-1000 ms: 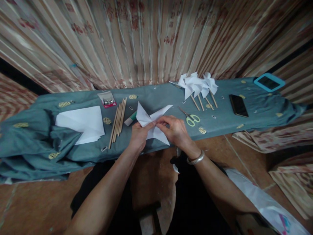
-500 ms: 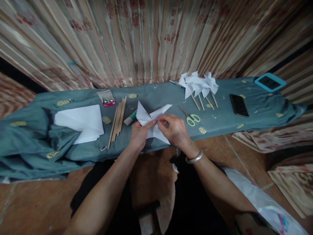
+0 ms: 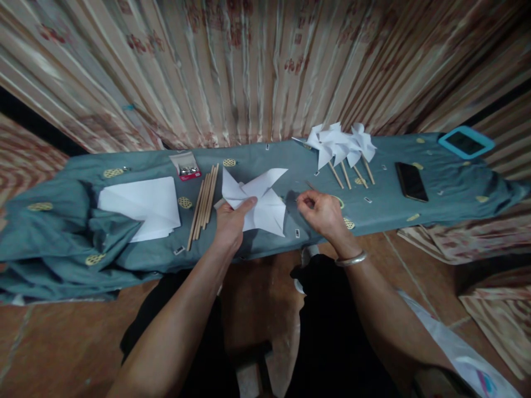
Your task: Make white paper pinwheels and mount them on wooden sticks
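A white paper pinwheel (image 3: 265, 207) with folded blades is held above the cloth, its centre pressed under the thumb of my left hand (image 3: 230, 221). No stick shows on it. My right hand (image 3: 321, 210) is apart from the paper, to its right, with fingers pinched together; whatever they hold is too small to make out. Beneath that hand the scissors (image 3: 341, 201) are mostly hidden, with a bit of green handle showing. Several wooden sticks (image 3: 202, 204) lie left of my left hand. Beyond them sits an open small box (image 3: 188, 170) of shiny metal pieces.
A stack of white paper (image 3: 141, 204) lies at the left on the green cloth (image 3: 265, 157). Several pinwheels on sticks (image 3: 344, 143) rest at the back right. Farther right are a black phone (image 3: 411, 181) and a blue-framed tablet (image 3: 466, 142). A curtain (image 3: 249, 72) hangs behind.
My right hand has moved off the pinwheel's centre to the right, now over the scissors. My left hand keeps the pinwheel, turned a little and with more of its front showing.
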Motion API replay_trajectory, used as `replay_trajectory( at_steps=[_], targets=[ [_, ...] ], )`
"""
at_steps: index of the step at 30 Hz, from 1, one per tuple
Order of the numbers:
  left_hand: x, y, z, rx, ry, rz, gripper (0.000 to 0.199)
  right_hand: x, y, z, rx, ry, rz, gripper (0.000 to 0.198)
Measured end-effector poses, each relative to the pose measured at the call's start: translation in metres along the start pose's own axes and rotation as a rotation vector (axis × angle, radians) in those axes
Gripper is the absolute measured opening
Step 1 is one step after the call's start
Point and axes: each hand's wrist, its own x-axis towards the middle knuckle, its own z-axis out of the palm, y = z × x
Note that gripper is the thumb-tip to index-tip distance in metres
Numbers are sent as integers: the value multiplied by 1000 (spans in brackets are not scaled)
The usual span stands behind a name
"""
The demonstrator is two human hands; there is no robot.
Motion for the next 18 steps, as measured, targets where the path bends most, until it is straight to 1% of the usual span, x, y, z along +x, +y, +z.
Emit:
replay_trajectory(
  at_steps=[2,4,6,9,11,13,15,16,18],
  targets=[
    [2,3,-1,-4,9,-8,43,-2,6,6,-116,-113,-13,17],
    [2,4,-2,-8,14,-11,41,-4,8,12,-195,-195,-30,18],
    [3,5,-2,-22,5,-2,40,-6,8,16,-233,-233,-34,19],
    [3,5,-3,-37,-4,0,42,-7,8,15,-230,-244,-29,20],
    [3,5,-3,-43,4,-11,44,-8,7,10,-194,-200,-41,22],
    [3,6,-3,-55,5,-22,45,-10,5,2,-110,-89,-103,23],
    [3,6,-4,-67,-5,-36,45,-13,0,-8,15,25,-226,22],
    [2,7,-4,-68,-12,-46,44,-16,-5,-12,75,42,-300,23],
    [2,8,-4,-62,-20,-73,43,-22,-15,-17,130,15,-434,27]
  ],
)
